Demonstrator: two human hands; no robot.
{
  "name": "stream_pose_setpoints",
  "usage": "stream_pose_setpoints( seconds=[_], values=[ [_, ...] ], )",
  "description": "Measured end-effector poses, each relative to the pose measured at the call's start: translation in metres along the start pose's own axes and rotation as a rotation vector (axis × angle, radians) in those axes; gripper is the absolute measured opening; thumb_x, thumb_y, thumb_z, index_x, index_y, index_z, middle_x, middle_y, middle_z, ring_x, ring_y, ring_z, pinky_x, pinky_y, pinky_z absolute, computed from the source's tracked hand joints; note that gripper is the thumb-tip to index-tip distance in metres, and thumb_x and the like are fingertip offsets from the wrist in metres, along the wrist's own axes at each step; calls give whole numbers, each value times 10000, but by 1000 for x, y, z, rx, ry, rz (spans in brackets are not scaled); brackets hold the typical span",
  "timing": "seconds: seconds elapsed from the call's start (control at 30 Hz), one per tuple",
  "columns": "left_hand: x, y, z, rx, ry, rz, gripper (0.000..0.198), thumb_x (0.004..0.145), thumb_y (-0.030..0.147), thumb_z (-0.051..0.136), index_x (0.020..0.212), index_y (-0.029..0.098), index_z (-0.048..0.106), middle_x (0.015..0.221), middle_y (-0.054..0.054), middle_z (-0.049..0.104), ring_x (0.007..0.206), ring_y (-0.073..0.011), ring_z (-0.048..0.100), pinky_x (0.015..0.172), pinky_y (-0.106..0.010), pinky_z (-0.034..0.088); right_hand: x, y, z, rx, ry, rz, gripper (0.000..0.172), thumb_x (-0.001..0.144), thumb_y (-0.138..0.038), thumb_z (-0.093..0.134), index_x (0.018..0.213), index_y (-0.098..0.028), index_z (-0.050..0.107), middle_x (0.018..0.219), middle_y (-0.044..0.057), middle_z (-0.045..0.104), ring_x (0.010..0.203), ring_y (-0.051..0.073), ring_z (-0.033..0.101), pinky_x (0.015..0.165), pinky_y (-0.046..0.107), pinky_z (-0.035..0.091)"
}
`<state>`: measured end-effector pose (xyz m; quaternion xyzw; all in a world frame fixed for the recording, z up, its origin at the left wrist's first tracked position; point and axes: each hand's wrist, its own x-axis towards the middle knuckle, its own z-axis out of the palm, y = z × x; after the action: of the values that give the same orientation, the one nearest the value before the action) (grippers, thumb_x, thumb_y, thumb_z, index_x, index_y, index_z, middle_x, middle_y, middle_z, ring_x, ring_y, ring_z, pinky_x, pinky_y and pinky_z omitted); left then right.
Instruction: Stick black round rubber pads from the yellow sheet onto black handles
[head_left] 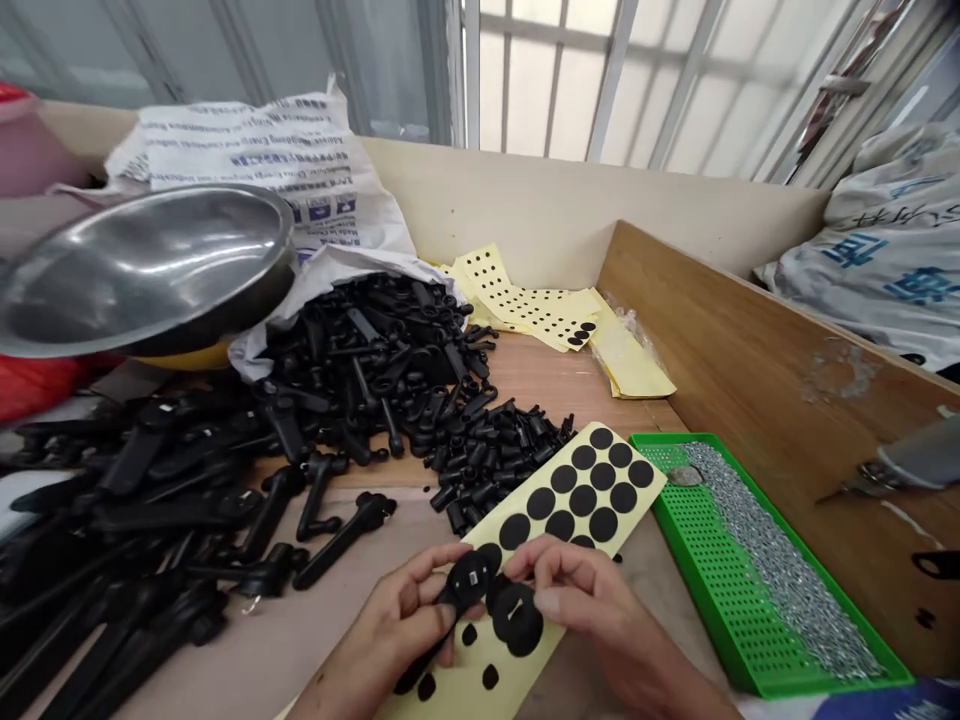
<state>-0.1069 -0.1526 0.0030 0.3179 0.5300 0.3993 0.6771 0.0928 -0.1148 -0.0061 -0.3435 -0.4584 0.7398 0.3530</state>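
Tabletop [337, 600] carries everything: tray [709, 590] at 4 o'clock, sheet [457, 688] at 6. Hands close together over it: left [409, 615] clamped on crank [471, 577], right [585, 590] pinching disc [517, 612] at crank head's 4 o'clock. Can't tell if fully peeled. I'd keep to disc's rim, hold crank steady.

"Made in China" on left sack [277, 155]

Bare left hand [409, 622], bare right hand [581, 592] (forearms [667, 665] likewise)
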Motion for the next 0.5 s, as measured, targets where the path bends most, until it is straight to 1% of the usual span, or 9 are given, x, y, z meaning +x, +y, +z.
stream_pose_setpoints(
  seconds=[0.1,0.2,0.3,0.5],
  values=[
    [4,-5,4,71,-4,-52,447,633,262,657,1067,165,603,786,-20,692,502,-102,499,538,-231,405,2,1,5,11,34,22,200,643,-293,686,609,-166,534,932,66,614,841,192,520,724,268,371],
    [4,-5,5,100,-9,-51,470,634,265,623,1091,160,608,836,-22,692,508,-102,495,533,-235,399,6,8,4,21,38,38,162,655,-268,672,629,-164,551,931,59,619,826,182,517,708,256,367],
    [1,-4,7,99,6,-65,536,635,255,584,1160,145,577,867,-22,698,523,-97,488,537,-226,388,10,13,2,21,35,53,127,672,-227,655,638,-160,553,949,59,619,827,178,519,705,252,364],
    [-3,-3,8,96,17,-81,580,642,274,562,1205,135,566,865,-20,701,533,-104,493,527,-222,370,12,15,2,-33,22,31,135,690,-232,646,632,-157,551,939,57,605,828,178,513,716,256,366]
  ],
)
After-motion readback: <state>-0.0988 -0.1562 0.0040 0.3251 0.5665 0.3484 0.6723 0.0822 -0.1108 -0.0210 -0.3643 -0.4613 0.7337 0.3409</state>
